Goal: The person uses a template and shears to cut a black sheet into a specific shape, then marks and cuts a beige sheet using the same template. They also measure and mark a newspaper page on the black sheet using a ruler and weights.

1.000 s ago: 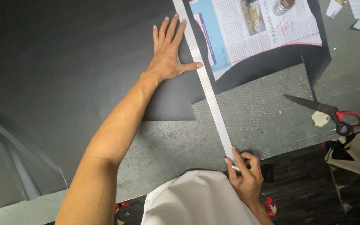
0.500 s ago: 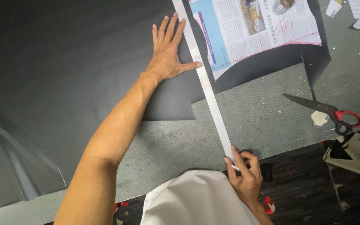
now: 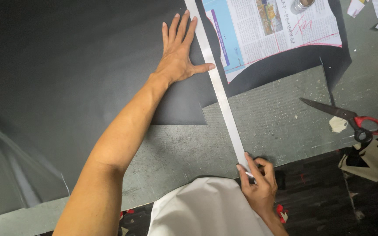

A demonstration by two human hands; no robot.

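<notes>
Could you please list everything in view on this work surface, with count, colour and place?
black sheet: one, black, left and top centre
metal ruler: one, silver, diagonal from the top edge toward the near edge
newspaper: one, white with colour print, top right
small jar: one, silvery, on the newspaper
scissors: one, red handles, right
paper scraps: several, pale, top right
table: one, grey-green
left hand: flat on the black sheet, thumb at the ruler
right hand: at the ruler's near end, holding a small white tool

Bare table (image 3: 281, 122) right of ruler (image 3: 217, 87); scissors (image 3: 344, 117) beyond.
</notes>
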